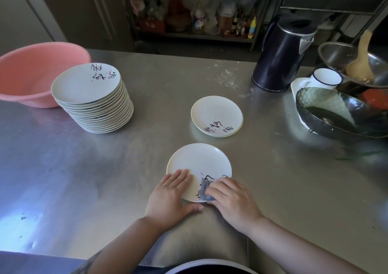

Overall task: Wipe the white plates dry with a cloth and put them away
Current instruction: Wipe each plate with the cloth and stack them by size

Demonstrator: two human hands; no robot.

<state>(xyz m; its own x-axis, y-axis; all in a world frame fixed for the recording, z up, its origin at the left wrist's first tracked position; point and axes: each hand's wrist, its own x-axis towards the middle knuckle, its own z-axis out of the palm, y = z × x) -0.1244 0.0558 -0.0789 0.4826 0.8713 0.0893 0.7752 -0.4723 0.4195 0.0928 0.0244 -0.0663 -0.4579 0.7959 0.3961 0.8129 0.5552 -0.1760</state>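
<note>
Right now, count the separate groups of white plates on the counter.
3: a tall stack at left beside the pink basin, a short pile mid-counter, and one plate under both hands. The number within each stack can't be counted.

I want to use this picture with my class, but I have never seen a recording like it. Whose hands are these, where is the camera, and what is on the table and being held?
There is no machine here: a person works with bare hands, and the one picture comes from a camera worn on their head, looking forward and down.

The left hand lies with straight fingers on the near white plate, steadying it on the steel table. The right hand grips a small grey cloth and presses it on that plate.

Further off lies a short pile of plates, and to the left a tall stack of plates beside a pink basin. On the right stand a dark kettle, a white mug and metal bowls.
</note>
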